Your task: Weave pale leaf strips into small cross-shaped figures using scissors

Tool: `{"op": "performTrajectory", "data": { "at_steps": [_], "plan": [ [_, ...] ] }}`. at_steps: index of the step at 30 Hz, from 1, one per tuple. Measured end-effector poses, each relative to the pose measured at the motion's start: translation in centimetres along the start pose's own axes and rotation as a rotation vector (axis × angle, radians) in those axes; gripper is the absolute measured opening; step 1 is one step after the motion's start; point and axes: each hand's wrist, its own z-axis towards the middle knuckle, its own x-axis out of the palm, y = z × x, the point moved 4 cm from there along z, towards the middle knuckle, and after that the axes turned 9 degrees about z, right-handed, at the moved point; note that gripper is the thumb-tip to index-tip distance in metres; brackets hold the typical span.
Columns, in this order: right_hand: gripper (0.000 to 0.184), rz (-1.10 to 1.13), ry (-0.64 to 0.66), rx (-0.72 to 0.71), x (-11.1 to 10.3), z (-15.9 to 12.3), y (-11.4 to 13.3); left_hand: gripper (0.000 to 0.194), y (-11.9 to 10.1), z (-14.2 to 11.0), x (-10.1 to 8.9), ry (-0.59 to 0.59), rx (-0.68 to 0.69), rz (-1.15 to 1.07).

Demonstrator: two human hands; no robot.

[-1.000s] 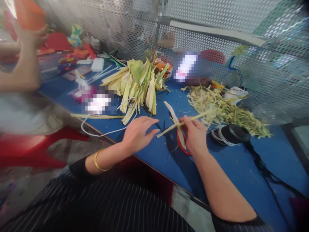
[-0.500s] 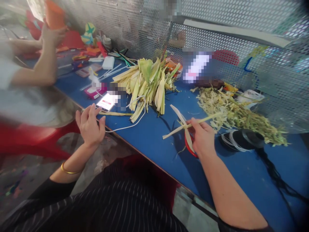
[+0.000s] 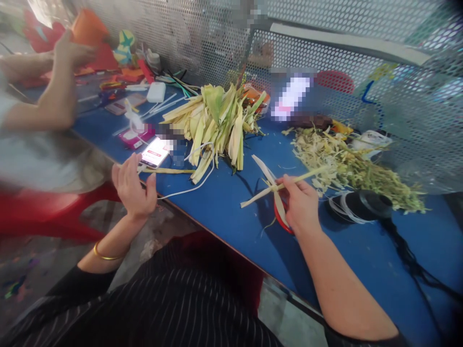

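My right hand (image 3: 301,205) pinches crossed strips of pale dried corn husk (image 3: 267,189) between thumb and fingers, over the blue table. Against the underside of that hand shows a red loop (image 3: 279,218), like a scissors handle; the rest of it is hidden, and I cannot tell whether the hand holds it. My left hand (image 3: 133,185) is raised at the table's front edge, fingers stretched out, with nothing in it. Just beyond its fingertips lies a lit phone (image 3: 155,153). A big heap of corn husks (image 3: 217,123) spreads across the middle, between and beyond both hands.
Shredded husk (image 3: 347,166) is piled at the right, behind a black cylinder (image 3: 358,206) wound with thin white cord. A white cable (image 3: 195,187) loops near the front edge. At left another person's hand (image 3: 74,50) holds an orange piece (image 3: 88,29). Perforated metal (image 3: 325,43) borders the back.
The view has shifted slightly, moving most things a little left in the picture. My left fingers have straightened and drawn closer together. My right hand keeps its grip on the husk strips.
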Motion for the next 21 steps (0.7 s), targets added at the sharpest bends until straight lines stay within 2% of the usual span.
{"op": "performTrajectory", "data": {
  "at_steps": [2,4,6,7,10,13,15,17,19,21],
  "plan": [
    [0.026,0.001,-0.005,-0.009,0.1,-0.1,0.1,0.050,-2.7,-0.3,-1.0,-0.064,0.037,-0.081],
    [0.025,0.013,0.007,-0.039,0.1,-0.1,0.5,0.032,-6.6,-0.3,-0.8,0.045,0.133,-0.233],
    [0.024,0.041,0.023,-0.090,0.2,-0.2,1.1,0.023,-11.2,0.0,1.0,0.347,0.250,-0.346],
    [0.023,0.055,0.026,-0.118,0.1,-0.2,1.4,0.025,-13.4,0.4,2.2,0.457,0.279,-0.349],
    [0.023,0.084,0.019,-0.179,-0.2,0.0,2.1,0.045,-18.6,2.2,6.6,0.720,0.299,-0.301],
    [0.023,0.109,0.023,-0.201,-0.5,0.4,2.1,0.051,-22.9,3.1,11.1,1.018,0.294,-0.483],
    [0.023,0.130,0.023,-0.195,-0.7,0.8,1.9,0.047,-24.7,3.0,13.3,1.140,0.189,-0.654],
    [0.025,0.137,0.029,-0.160,-0.8,1.1,1.8,0.044,-25.6,2.5,14.7,1.223,0.018,-0.849],
    [0.026,0.117,-0.001,-0.147,-1.0,1.3,2.0,0.044,-25.8,1.9,15.4,1.283,-0.093,-0.977],
    [0.026,0.093,-0.008,-0.153,-1.2,1.4,2.3,0.043,-25.4,1.7,15.7,1.295,-0.143,-1.018]
  ]
}}
